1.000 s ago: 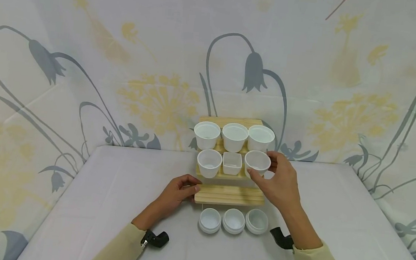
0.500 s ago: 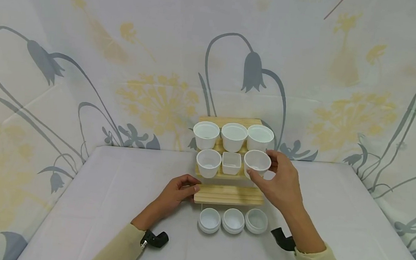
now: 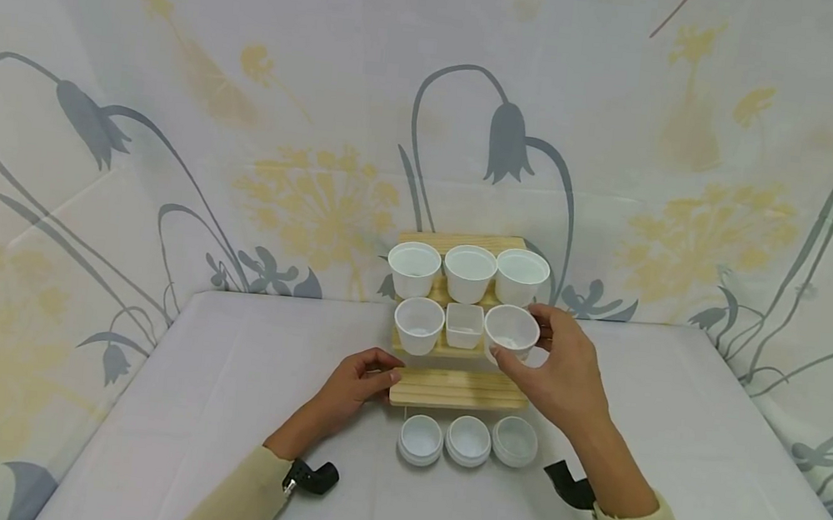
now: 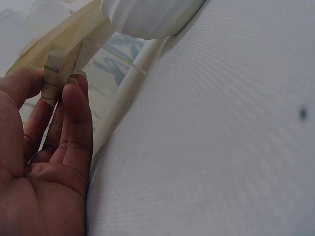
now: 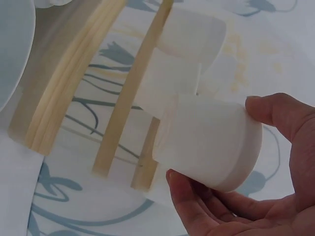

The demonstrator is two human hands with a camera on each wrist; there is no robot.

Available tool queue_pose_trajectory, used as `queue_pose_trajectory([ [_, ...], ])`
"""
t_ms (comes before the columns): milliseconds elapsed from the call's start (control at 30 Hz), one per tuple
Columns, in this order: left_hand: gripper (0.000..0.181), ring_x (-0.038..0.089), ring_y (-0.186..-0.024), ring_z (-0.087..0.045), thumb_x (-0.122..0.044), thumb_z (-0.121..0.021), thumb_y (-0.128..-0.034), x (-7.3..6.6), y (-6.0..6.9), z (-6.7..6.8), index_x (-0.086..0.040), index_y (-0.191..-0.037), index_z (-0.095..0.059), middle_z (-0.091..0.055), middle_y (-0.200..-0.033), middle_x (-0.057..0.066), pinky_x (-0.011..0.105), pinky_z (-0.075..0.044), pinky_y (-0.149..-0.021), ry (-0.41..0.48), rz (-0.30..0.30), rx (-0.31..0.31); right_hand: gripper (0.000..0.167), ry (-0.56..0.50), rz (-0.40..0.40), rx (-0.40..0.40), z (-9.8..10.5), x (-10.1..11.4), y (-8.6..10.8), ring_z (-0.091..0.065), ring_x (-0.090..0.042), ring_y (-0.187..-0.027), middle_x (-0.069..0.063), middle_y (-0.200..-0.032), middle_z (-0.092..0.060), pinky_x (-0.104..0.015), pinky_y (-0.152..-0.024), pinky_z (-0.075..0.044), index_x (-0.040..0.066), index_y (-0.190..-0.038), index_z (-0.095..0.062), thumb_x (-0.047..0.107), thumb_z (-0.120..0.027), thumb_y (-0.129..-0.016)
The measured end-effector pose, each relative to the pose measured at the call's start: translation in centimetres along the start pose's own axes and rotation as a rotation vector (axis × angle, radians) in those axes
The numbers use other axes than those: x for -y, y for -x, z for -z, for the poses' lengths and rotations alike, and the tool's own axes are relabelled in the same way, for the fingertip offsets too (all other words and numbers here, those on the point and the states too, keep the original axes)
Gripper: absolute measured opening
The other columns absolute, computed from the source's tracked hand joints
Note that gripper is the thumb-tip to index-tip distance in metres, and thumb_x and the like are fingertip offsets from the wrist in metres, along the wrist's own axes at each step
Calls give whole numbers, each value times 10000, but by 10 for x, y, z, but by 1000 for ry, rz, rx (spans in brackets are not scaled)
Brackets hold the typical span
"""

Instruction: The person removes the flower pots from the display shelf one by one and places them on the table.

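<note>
My right hand grips a round white cup at the right end of the rack's middle tier; in the right wrist view the thumb and fingers hold the cup from two sides. Beside it are a small square cup and another round cup. My left hand pinches the left end of the lowest wooden shelf. In the left wrist view the hand has thumb and fingertips on the end of the wood.
Three larger white cups stand in a row on the upper tier, below a wooden top board. Three small round white containers sit on the white tablecloth in front of the rack. Flower-patterned cloth hangs behind.
The right hand has brought its cup slightly left and down, closer to the square cup. The left hand stays on the lowest shelf.
</note>
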State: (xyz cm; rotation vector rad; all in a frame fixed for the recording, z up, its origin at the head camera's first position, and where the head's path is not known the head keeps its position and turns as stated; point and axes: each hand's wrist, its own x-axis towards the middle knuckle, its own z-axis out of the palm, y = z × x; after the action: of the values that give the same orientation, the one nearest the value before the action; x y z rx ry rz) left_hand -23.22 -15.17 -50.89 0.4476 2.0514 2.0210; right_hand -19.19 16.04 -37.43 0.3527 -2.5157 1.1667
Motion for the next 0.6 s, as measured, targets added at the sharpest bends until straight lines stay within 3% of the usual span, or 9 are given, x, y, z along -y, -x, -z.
queue_pose_trajectory([
  [600,298,128,-873,-683,-105,-668,-1052,-1,0,0,75,-1284,-618,-681,-1148,69,256,-586,-749,-15,9,-11,726,-21,25,63,2,12,9,-655,-343,-1138,-186,-1269,-654,-506,-983,-577,-54,-1424,-539,161,-912,-841],
])
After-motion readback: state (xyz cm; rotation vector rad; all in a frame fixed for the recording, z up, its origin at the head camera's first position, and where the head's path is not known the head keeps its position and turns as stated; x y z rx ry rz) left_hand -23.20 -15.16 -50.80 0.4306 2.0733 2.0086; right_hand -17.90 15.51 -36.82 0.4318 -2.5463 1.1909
